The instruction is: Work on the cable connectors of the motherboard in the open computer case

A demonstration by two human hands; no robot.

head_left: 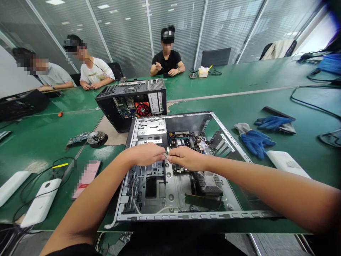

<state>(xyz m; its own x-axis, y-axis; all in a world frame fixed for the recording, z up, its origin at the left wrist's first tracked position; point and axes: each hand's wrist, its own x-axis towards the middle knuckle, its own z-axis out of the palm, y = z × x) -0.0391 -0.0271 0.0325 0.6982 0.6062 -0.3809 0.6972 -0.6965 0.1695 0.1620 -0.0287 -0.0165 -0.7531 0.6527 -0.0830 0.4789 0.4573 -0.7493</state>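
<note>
An opened desktop computer case (172, 193) lies on its side in front of me, its metal frame facing up. Above its middle, my left hand (147, 153) and my right hand (188, 158) meet fingertip to fingertip. Both are closed in a pinch on a small, pale, thin piece (166, 154), perhaps a cable end; the fingers cover most of it. Behind my right hand is the motherboard (183, 139), partly hidden. A finned heat sink (209, 183) and a dark green board (199, 202) sit in the lower right of the case. A white cable (133, 195) curves along its left side.
A second computer tower (109, 110) with a red fan stands behind the case. Blue gloves (254, 140) and a white power bank (287, 163) lie to the right. At left are a pink-screened phone (86, 177), cables and white power banks (42, 202). Three people sit across the table.
</note>
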